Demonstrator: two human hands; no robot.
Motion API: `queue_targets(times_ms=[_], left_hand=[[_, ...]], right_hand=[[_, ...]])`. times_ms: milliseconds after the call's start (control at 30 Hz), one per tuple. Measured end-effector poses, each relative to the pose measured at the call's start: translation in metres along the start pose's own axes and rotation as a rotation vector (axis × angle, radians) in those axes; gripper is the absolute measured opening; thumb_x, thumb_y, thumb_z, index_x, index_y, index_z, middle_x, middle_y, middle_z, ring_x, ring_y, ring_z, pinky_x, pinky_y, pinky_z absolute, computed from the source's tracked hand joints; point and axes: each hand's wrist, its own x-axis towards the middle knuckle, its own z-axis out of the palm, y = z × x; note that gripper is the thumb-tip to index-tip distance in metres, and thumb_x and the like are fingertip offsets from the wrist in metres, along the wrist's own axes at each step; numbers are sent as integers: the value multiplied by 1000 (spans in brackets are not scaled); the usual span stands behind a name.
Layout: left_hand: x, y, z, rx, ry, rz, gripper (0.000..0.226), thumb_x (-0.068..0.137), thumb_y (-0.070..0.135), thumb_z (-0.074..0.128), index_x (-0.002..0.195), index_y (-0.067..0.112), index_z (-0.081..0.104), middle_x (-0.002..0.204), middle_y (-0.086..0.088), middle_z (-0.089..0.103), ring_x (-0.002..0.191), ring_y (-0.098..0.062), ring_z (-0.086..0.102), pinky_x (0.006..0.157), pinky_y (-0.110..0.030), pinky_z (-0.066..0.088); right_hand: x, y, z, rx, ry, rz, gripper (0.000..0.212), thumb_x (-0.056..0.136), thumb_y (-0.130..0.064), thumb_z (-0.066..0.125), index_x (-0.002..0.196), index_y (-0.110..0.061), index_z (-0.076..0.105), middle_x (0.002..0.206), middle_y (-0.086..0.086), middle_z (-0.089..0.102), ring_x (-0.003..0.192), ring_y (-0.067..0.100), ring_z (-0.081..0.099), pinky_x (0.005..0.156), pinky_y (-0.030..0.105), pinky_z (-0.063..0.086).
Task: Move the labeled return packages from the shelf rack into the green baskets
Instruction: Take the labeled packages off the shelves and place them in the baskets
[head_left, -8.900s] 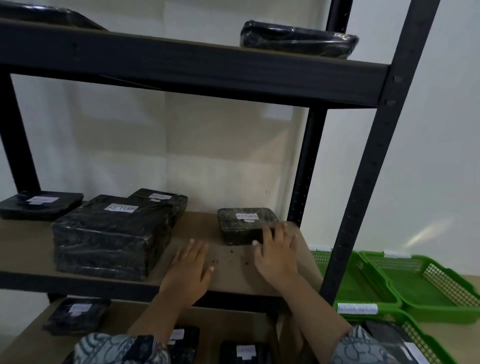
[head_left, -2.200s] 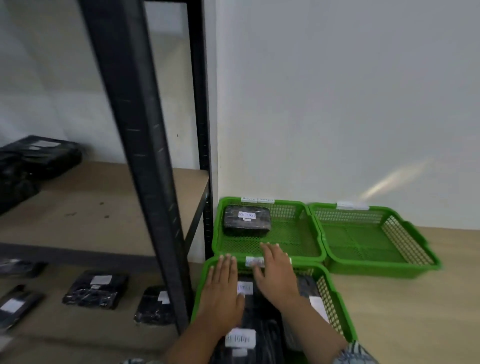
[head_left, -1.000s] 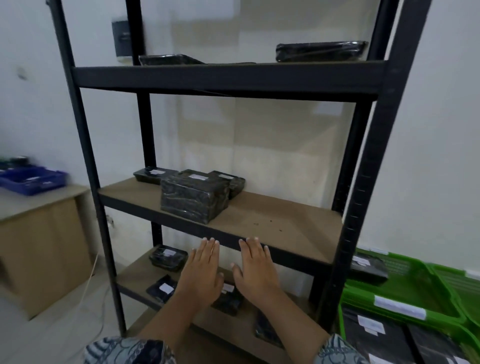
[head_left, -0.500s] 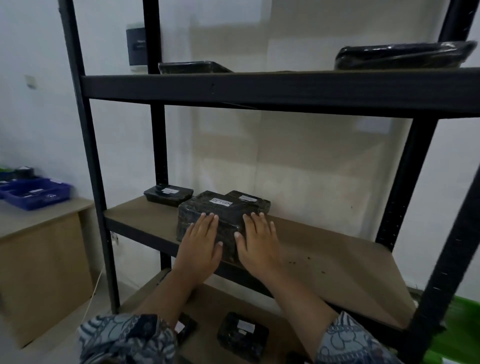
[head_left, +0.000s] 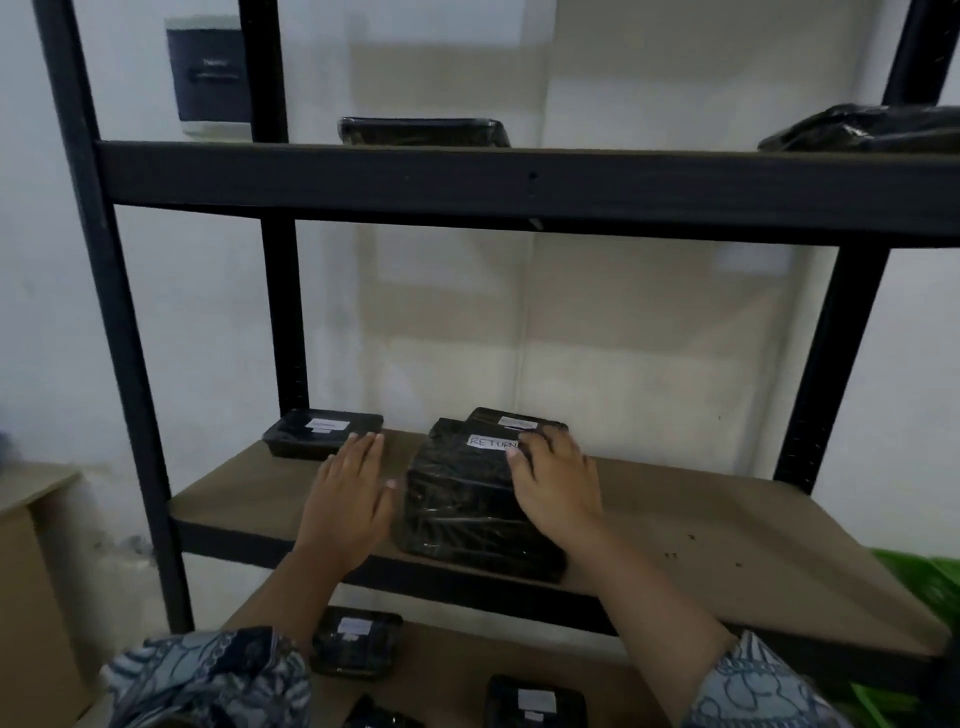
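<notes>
A large black-wrapped package (head_left: 462, 499) with a white label reading RETURN stands on the middle shelf (head_left: 727, 540) of the black rack. My right hand (head_left: 558, 480) lies flat on its top right, fingers spread, partly covering the label. Just left of the package my left hand (head_left: 350, 491) hovers open over the shelf, apart from it. A flatter labeled package (head_left: 519, 422) sits right behind the large one. Another flat labeled package (head_left: 322, 432) lies at the shelf's back left. A sliver of green basket (head_left: 930, 577) shows at the right edge.
Two black-wrapped packages, one (head_left: 423, 132) near the middle and one (head_left: 872, 132) at the right, rest on the top shelf. Several small labeled packages (head_left: 356, 642) lie on the lower shelf. A dark wall box (head_left: 213, 75) hangs behind the rack. A cardboard-coloured cabinet (head_left: 31, 571) stands at left.
I have turned back from the baskets to the rack. In the last half second my right hand slid onto the large package's top and my left hand moved off to its left side.
</notes>
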Motion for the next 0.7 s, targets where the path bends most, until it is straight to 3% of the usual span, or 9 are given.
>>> queue_targets(times_ms=[100, 167, 233, 333, 467, 567, 633, 700], left_hand=[[6, -22, 12, -35, -105, 34, 75, 85, 50, 12, 147, 9, 21, 153, -10, 24, 142, -23, 14, 112, -40, 16], [9, -32, 23, -48, -175, 63, 73, 85, 50, 14, 147, 11, 20, 153, -7, 24, 142, -20, 13, 113, -39, 16], [12, -38, 33, -37, -247, 109, 63, 91, 45, 21, 147, 15, 20, 154, -4, 22, 142, -18, 12, 114, -37, 14], [15, -44, 45, -54, -305, 151, 56, 96, 38, 36, 147, 18, 23, 153, -3, 23, 141, -18, 16, 114, -37, 14], [16, -52, 56, -39, -372, 171, 57, 96, 40, 37, 146, 18, 24, 153, -2, 23, 140, -18, 18, 114, -34, 13], [15, -55, 62, -68, -373, 154, 54, 96, 42, 36, 144, 21, 30, 151, 0, 29, 136, -16, 26, 112, -32, 18], [14, -55, 61, -73, -382, 156, 52, 96, 42, 36, 143, 22, 32, 150, 2, 30, 134, -16, 29, 112, -32, 20], [14, -55, 60, -71, -390, 159, 52, 96, 43, 35, 144, 23, 32, 150, 3, 30, 134, -15, 29, 111, -32, 19]], right_hand=[[1, -3, -2, 9, -20, 168, 50, 94, -48, 40, 137, -23, 43, 148, 6, 34, 138, 25, 29, 112, 44, 30], [1, -2, -3, 100, -50, 297, 61, 88, -53, 50, 139, -23, 38, 143, 7, 36, 134, 27, 35, 108, 42, 35], [2, 0, -4, 308, -64, 443, 78, 76, -58, 63, 139, -21, 36, 135, 8, 43, 129, 28, 43, 106, 39, 39], [1, 6, -1, 626, -58, 633, 86, 57, -58, 80, 123, -13, 51, 116, 2, 60, 108, 24, 61, 93, 35, 51], [-2, 9, 2, 784, -88, 644, 42, 66, -45, 82, 92, -15, 67, 85, 0, 70, 76, 16, 68, 67, 26, 53], [-6, 8, -1, 846, -82, 622, 25, 73, -39, 79, 75, -22, 62, 78, -4, 66, 69, 12, 64, 55, 21, 48], [-8, 5, -1, 848, -60, 607, 25, 74, -40, 78, 83, -21, 63, 83, -4, 67, 73, 11, 64, 56, 20, 47], [-11, 3, 1, 821, -9, 588, 39, 74, -43, 76, 101, -18, 63, 96, -1, 68, 85, 16, 65, 66, 24, 49]])
